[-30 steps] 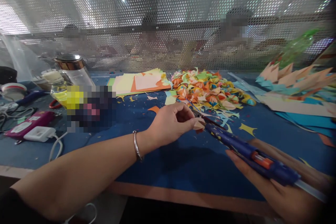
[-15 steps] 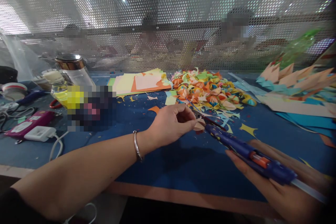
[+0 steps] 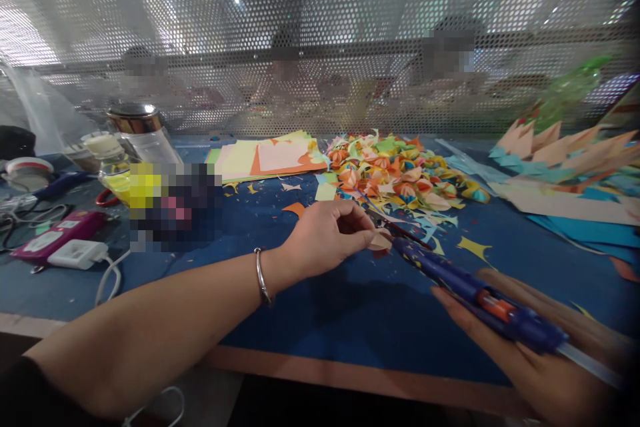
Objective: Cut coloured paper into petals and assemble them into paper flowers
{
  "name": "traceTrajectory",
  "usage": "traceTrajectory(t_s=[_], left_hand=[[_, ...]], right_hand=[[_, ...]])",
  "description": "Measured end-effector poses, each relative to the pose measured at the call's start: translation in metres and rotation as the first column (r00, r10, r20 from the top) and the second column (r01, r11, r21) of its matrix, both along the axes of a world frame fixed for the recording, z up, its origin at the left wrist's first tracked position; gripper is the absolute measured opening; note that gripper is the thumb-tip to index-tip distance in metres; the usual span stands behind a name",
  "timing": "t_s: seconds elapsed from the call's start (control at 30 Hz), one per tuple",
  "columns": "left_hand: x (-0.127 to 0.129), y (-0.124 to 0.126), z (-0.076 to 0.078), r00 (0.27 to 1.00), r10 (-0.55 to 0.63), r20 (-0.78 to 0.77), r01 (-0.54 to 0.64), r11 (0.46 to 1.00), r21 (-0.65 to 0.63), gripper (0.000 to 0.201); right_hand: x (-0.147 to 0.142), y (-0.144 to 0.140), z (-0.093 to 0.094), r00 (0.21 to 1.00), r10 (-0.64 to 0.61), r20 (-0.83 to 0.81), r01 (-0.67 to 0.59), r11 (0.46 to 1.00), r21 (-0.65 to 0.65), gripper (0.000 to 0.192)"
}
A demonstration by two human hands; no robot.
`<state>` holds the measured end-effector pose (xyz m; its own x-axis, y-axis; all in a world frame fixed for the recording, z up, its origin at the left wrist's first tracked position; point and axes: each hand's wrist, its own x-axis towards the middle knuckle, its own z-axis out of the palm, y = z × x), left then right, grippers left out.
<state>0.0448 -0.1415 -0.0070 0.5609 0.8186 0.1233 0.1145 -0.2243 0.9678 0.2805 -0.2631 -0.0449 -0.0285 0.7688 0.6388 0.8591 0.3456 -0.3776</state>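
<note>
Thumb and fingertips of my left hand point(image 3: 330, 237) pinch a small peach paper piece point(image 3: 381, 240). My right hand point(image 3: 530, 367) is wrapped round a dark blue glue gun point(image 3: 465, 280), with a whitish glue stick point(image 3: 587, 363) coming out of its back end. The gun's front end is right at the paper piece; whether they touch I cannot make out. Just beyond my hands lies a heap of folded paper pieces point(image 3: 400, 177) in orange, yellow, green and blue. Paper scraps, among them a yellow one point(image 3: 474, 248), are scattered around it.
Coloured paper sheets point(image 3: 280, 157) are stacked behind my left hand. At left stand a steel-topped tumbler point(image 3: 135, 123), a bottle point(image 3: 103, 147) and a magenta power strip point(image 3: 60, 240) with a white plug. Folded peach-and-blue paper point(image 3: 565, 147) is at right. A perforated metal screen point(image 3: 320, 100) closes the back.
Hardly anything differs. Both hands hold the same positions, with the glue gun still against or close to the paper piece; the whole view has shifted very slightly.
</note>
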Motion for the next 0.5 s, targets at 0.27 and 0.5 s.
traceTrajectory(t_s=[0.27, 0.5], left_hand=[[-0.001, 0.0, -0.001, 1.0, -0.016, 0.005, 0.016, 1.0, -0.016, 0.02], [-0.002, 0.003, -0.001, 0.999, -0.04, 0.001, 0.04, 0.999, -0.026, 0.018]], right_hand=[[0.0, -0.001, 0.002, 0.999, 0.028, 0.021, -0.029, 0.999, 0.018, 0.008], [0.02, -0.001, -0.022, 0.998, -0.047, 0.045, 0.048, 0.999, -0.017, 0.012]])
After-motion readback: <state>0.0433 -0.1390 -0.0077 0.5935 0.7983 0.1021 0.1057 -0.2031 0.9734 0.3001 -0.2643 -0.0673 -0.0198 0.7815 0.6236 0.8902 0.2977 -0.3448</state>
